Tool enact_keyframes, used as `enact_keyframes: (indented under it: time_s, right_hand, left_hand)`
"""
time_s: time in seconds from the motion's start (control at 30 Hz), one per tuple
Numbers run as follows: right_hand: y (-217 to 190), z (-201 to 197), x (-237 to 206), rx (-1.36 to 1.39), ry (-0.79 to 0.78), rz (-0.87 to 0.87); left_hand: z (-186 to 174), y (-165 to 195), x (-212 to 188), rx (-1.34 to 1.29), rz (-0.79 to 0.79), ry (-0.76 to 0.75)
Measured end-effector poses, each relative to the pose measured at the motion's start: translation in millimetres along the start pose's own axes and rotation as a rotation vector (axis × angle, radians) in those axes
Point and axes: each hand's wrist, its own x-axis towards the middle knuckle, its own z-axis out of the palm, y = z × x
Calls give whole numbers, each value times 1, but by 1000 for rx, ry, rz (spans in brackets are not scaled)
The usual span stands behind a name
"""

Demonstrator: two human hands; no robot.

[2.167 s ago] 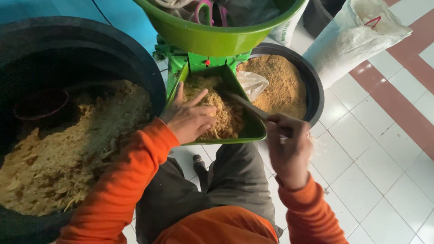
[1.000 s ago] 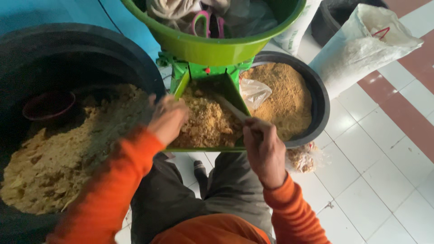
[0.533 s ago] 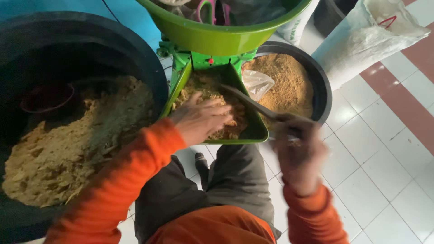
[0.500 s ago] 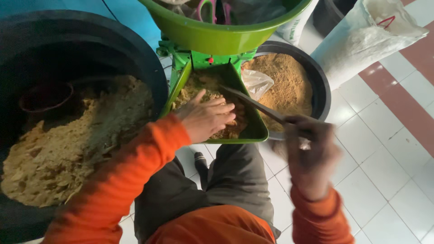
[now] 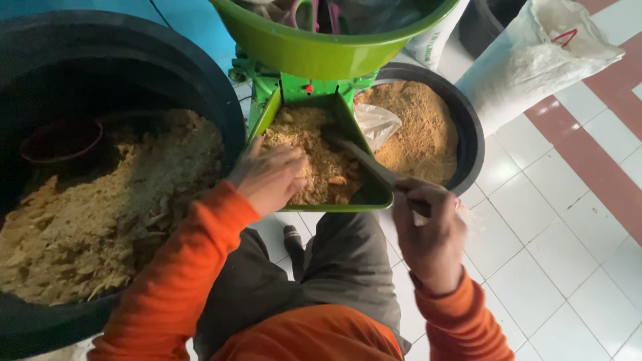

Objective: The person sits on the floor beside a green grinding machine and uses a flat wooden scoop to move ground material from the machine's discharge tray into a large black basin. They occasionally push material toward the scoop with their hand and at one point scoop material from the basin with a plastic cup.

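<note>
Coarse tan-brown crumbly mash (image 5: 314,160) heaped in a green metal chute tray (image 5: 364,197) sloping out from under a wide green plastic basin (image 5: 314,50). Left hand (image 5: 271,177), out of an orange sleeve (image 5: 180,267), resting palm-down on the mash at the tray's near-left corner, fingers curled loosely into the loose stuff; grip half closed around a little of it, not clamped tight. Right hand (image 5: 428,230) wrapped fully around the handle end of a long dark flat scraper (image 5: 364,160), blade laid slantwise across the tray's right side and touching the mash.

Compared with half a second ago: right hand sharp now instead of blurred mid-swing, and drawn in closer to the tray's near-right corner; scraper at much the same slant. Left hand shifted slightly toward the tray's left wall, away from the middle it covered before. Likely meaning: a stroke of the scraper just ended, mash being loosened and pulled down the chute toward the near lip.

Right of the tray and just behind it, a round black tub (image 5: 468,134) of finer golden-brown meal (image 5: 414,127), with a crumpled clear plastic bag (image 5: 374,124) at its near-left edge. Left, a much larger black tub (image 5: 200,87) holding rough, strawy brown material (image 5: 114,214) and a dark bowl (image 5: 60,140). Far right, a white woven sack (image 5: 542,60) lying on a white-tiled floor (image 5: 555,247) with red bands. Below, grey trousers (image 5: 321,267) between the arms.
</note>
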Motion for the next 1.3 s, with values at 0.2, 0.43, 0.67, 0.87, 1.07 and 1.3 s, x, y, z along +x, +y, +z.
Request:
enact_keyframes:
  time_s: [0.2,0.43,0.67,0.87,1.07,1.3]
  right_hand:
    - [6,29,-10,29,42,-43]
    - [0,43,2,-10,-32,17]
    - [-28,22,10,49,-7,22]
    - [-34,44,15,5,-74,-162]
    - [-42,49,22,-5,-121,-132]
    - [-43,48,10,-4,-3,-135]
  left_hand:
    - [5,-3,-32,-99,-121,257]
    - [4,-1,-37,-116,-187,334]
    - [1,0,-36,-149,-213,260]
    - [0,0,-37,-165,-214,283]
    - [0,-1,-39,-170,-224,256]
    - [2,0,-38,-167,-213,295]
